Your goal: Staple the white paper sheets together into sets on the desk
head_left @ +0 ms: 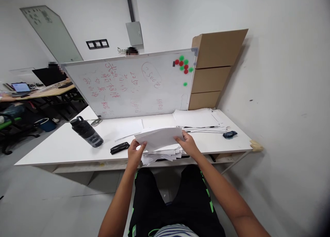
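Observation:
A sheaf of white paper sheets (160, 138) is lifted a little above a messy paper pile (160, 154) at the front edge of the white table (64, 144). My left hand (135, 153) pinches the sheaf's left corner, fingers closed on it. My right hand (188, 143) grips its right edge, thumb on top. Both forearms reach in from below over my black shorts.
A black stapler (120, 148) lies left of my left hand, a dark water bottle (87, 131) further left. More paper stacks (198, 120) and a small dark object (230, 134) lie right. A whiteboard (134, 84) and cardboard boxes (213, 68) stand behind. Other desks stand far left.

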`<state>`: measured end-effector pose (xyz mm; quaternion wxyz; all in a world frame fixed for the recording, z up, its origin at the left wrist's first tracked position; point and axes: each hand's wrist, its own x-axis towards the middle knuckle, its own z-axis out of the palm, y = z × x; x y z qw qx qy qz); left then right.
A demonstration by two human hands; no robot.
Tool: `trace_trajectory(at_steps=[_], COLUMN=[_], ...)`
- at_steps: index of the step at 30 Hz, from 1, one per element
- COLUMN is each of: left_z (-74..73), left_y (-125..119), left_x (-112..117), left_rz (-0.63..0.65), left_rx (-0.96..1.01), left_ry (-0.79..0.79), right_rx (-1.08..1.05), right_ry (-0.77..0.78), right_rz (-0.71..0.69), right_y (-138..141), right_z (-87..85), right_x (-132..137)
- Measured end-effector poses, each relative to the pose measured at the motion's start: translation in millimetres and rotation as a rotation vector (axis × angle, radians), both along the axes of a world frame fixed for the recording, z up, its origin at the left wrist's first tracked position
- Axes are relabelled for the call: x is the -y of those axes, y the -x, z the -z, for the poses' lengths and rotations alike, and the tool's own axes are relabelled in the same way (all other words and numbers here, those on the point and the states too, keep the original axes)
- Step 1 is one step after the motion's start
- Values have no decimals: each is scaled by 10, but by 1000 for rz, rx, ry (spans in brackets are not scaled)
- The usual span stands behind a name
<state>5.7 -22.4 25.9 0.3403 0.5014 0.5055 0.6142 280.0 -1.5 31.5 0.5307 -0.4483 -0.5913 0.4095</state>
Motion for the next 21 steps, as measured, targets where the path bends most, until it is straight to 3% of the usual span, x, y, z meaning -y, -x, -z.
trace_trajectory(at_steps=[5,9,12,17,21], left_z=[-35,11,-36,-198,-51], left_y=[-63,-133,-203,-281,-248], left_x=[-51,-51,-82,-219,-262], left_rz=[63,88,105,123,57], left_rx=[170,195,182,96,-14], left_ry=[41,105,126,8,20], right_rx=[-39,-36,-53,-81,31], right_ry=[-4,48,29,-79,-52], right_rz=[-5,18,34,117,182], right_y=[95,122,127,151,145], right_z=[132,265,234,63,128], right_x=[-30,-12,-18,-59,-33])
